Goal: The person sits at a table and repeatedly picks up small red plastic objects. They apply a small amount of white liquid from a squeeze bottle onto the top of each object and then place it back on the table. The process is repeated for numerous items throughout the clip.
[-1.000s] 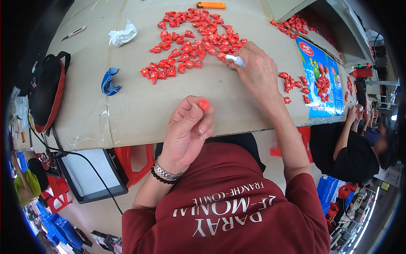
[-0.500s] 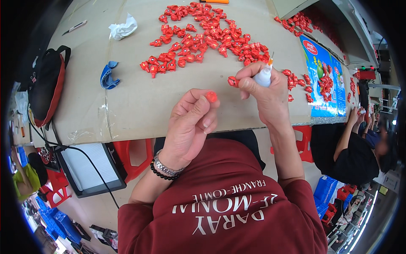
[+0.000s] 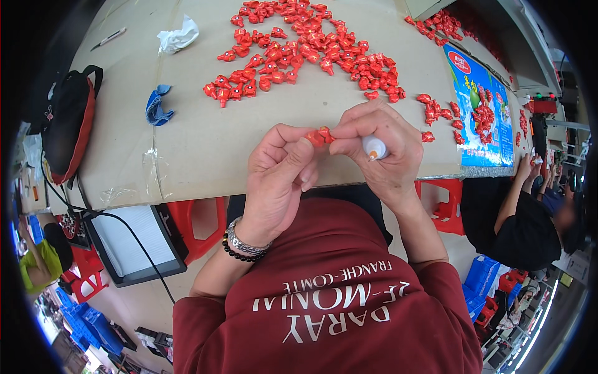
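My left hand [image 3: 283, 165] pinches a small rounded red plastic piece [image 3: 314, 139] between thumb and fingertips. Against it, the thumb and forefinger of my right hand [image 3: 389, 140] hold a second small red plastic piece [image 3: 326, 133]; the two parts meet. The same right hand keeps a white squeeze bottle [image 3: 374, 148] in its palm, its orange-based tip tilted down toward me. Beyond my hands, a heap of red plastic pieces [image 3: 311, 43] spreads over the cardboard-covered table [image 3: 205, 149].
More red pieces lie on a blue printed sheet [image 3: 464, 93] at right. Crumpled white tissue [image 3: 179, 35], a curved blue scrap [image 3: 158, 106], a pen [image 3: 109, 38] and a black-and-red bag [image 3: 75, 124] are at left. A co-worker in black [image 3: 498, 218] sits at right.
My right hand has moved left, bringing its red piece against the one in my left hand. The bottle has tipped from pointing up to pointing down toward me.
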`<state>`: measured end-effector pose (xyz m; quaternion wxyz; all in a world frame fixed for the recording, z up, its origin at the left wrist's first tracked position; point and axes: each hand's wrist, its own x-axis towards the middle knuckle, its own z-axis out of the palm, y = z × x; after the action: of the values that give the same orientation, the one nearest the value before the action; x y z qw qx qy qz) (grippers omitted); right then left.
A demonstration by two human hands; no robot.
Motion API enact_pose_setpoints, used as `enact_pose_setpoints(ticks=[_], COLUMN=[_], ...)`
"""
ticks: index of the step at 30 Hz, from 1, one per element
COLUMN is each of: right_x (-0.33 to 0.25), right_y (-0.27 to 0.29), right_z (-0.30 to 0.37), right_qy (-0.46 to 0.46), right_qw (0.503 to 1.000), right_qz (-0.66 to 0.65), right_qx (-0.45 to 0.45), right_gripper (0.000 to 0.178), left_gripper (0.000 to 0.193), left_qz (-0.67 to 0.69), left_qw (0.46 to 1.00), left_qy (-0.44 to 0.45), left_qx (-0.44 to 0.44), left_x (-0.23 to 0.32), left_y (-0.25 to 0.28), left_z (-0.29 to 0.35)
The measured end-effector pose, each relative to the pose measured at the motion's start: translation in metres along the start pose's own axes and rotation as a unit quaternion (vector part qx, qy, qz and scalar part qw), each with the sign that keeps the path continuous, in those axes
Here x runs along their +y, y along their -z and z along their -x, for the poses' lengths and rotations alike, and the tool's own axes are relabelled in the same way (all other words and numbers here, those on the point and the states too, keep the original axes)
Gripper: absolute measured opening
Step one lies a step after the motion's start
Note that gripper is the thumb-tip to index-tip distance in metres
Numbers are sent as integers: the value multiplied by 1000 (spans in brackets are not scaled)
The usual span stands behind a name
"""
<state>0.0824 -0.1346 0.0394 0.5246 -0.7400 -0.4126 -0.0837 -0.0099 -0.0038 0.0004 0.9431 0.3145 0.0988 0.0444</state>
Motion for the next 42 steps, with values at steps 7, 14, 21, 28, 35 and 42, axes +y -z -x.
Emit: enact_pose_setpoints(ticks=[7, 14, 21, 28, 35, 42], right_x=[0, 11, 20, 23, 25, 28], right_y=[-2, -6, -11, -12, -11, -10], right_z=[4, 7, 18, 21, 22, 22], right_qy=[-12, -84, -123, -102, -136, -172], right_qw=[1000, 993, 982, 982, 973, 964], right_qz=[-17, -79, -138, -155, -180, -200], right_qx=[-17, -42, -36, -32, -43, -24], right_gripper=[20, 20, 23, 23, 21, 20], left_gripper=[13, 10, 6, 5, 6, 9], left_qz=[-38, -93, -139, -169, -151, -138], left_qw=[999, 994, 988, 983, 986, 988], left_qy=[-11, -29, -37, -27, -22, 23], left_qx=[16, 42, 56, 71, 70, 68], left_x=[0, 2, -1, 1, -1, 3], left_y=[-1, 1, 3, 0, 1, 0], left_z=[1, 1, 1, 0, -2, -2])
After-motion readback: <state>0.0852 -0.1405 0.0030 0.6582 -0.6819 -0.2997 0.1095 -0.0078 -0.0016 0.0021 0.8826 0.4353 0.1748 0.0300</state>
